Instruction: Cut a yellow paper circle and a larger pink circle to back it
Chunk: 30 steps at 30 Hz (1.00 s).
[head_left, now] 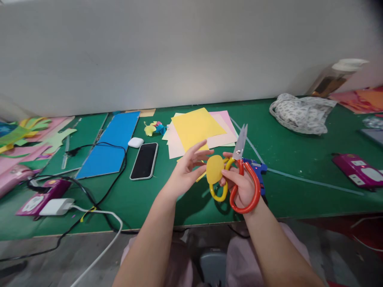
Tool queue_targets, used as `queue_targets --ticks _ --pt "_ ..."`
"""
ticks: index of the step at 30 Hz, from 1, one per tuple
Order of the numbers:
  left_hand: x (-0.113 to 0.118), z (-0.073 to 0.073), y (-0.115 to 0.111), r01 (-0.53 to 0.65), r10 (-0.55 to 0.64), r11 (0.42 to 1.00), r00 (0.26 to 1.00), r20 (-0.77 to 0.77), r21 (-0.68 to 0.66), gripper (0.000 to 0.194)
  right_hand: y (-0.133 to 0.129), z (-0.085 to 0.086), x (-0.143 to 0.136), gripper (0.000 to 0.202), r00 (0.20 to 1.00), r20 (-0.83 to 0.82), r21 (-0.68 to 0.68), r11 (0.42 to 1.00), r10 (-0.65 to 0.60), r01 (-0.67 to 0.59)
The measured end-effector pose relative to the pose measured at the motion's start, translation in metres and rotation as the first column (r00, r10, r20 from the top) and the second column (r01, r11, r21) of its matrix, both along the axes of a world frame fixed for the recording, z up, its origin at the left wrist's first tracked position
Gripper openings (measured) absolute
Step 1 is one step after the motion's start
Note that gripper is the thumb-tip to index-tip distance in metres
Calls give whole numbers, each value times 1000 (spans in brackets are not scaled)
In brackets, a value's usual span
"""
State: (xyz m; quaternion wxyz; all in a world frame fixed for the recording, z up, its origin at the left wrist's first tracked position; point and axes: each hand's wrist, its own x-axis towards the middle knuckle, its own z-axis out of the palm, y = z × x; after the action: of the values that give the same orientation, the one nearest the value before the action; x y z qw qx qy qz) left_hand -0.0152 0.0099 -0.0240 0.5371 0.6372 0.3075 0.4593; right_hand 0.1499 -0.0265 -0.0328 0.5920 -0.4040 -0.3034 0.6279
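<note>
yellow cut paper (215,169) sits pinched in the fingertips of the right hand (243,186), which also carries the red-and-yellow scissors (239,150), blades pointing away beyond its fingers. the left hand (189,168), fingers spread and slightly curled, is just left of the paper; a phone (144,160) lies left of that hand.

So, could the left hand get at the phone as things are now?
Probably yes: the left hand looks open, and the phone lies uncovered on the green table to its left, with nothing visible blocking the way. The scissors are off to the other side, in the right hand.
</note>
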Motion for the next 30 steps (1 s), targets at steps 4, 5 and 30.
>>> queue_targets --ticks 4,5,30 --pt "-2 5 -1 145 -146 988 989 -17 -56 31 -2 5 -2 32 988 -21 -75 985 154 -155" --pt "-3 6 -1 169 -170 984 985 -9 -54 23 -2 5 -3 25 982 -13 -85 979 187 -188" --pt "24 -2 -3 -182 163 923 983 -83 -338 28 1 -4 -3 37 905 336 178 961 -263 213"
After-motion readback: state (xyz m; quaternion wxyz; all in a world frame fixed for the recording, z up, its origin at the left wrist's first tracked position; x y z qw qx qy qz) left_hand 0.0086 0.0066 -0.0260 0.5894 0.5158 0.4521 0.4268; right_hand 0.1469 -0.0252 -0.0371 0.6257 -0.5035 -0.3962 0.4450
